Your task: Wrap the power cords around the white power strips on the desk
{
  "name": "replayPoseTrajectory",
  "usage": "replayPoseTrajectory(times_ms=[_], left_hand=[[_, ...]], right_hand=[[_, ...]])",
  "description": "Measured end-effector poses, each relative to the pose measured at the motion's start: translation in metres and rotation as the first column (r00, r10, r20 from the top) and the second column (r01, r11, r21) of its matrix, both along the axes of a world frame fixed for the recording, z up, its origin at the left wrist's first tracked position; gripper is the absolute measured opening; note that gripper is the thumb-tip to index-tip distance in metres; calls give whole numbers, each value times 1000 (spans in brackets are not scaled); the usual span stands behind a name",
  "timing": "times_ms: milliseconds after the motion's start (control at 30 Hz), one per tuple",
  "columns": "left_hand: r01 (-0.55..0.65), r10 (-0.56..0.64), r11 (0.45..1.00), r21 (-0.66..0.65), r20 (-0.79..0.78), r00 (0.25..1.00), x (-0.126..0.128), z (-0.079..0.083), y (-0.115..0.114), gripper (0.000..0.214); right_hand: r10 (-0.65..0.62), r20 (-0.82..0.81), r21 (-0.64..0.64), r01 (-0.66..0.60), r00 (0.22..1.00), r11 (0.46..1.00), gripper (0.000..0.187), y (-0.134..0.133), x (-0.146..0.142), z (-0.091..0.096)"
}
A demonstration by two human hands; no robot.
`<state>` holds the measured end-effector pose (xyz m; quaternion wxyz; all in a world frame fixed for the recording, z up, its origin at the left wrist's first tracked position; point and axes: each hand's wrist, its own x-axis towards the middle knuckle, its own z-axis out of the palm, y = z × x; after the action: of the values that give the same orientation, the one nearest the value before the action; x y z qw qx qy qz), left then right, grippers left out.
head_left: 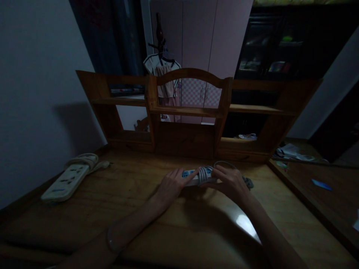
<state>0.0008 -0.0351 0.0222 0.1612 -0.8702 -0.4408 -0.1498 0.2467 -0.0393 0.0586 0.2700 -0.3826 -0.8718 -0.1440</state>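
A white power strip with blue sockets (193,181) lies crosswise on the wooden desk in front of me. Its grey cord (203,175) is wound several times around the middle of the strip. My left hand (173,183) grips the strip's left end, with the thumb reaching toward the coils. At the right end, my right hand (228,180) has its fingers closed at the cord and the strip's edge. A loop of cord rises behind that hand, and the grey plug (248,182) rests on the desk just right of it.
A second white power strip (67,181), its cord bundled at the far end, lies at the left near the wall. A wooden shelf unit (185,110) stands along the desk's back. Beyond the right edge, a blue card (321,184) lies on a lower brown surface.
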Motion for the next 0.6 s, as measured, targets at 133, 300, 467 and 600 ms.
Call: replayPoseTrajectory(times_ms=[133,300,467,600], left_hand=[[69,-70,998,-5,-32,997,4,-2,-5,69],[160,-159,987,5,-95,983,3,-4,-6,59],[276,-264,958,78,-137,955,5,-7,-6,45],[397,-381,907,144,-123,916,7,-8,-9,44]], right_hand=[[37,-52,-117,-43,998,992,35,4,8,4],[73,-181,-288,-124,981,950,39,5,8,7],[41,-350,-587,-254,936,769,36,3,15,15],[23,-452,-704,-373,892,604,32,5,18,16]])
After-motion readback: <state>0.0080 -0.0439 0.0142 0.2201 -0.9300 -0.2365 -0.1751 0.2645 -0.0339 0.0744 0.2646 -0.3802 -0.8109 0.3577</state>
